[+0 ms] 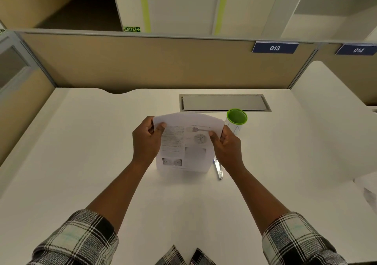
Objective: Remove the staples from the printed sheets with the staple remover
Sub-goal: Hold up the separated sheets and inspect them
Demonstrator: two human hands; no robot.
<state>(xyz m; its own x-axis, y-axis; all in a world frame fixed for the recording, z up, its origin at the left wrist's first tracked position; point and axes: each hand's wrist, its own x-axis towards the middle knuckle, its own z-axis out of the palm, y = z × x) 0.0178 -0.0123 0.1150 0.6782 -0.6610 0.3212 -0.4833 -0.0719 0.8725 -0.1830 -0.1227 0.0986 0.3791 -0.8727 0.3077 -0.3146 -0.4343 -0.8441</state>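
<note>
A stack of printed sheets [183, 142] with text and grey pictures stands on its lower edge on the white desk [81, 162], held upright. My left hand [145, 140] grips the stack's left side, thumb on the front page. My right hand [226, 144] grips the right side, thumb on the front. A slim metal and blue tool [218, 168], perhaps the staple remover, lies on the desk just right of the sheets, below my right hand. No staple is visible.
A white cup with a green rim [236, 118] stands right behind the sheets. A grey cable-tray lid [224, 103] is set into the desk's back. Beige partition walls [142, 64] enclose the back and left. White paper [367, 189] lies at the right edge.
</note>
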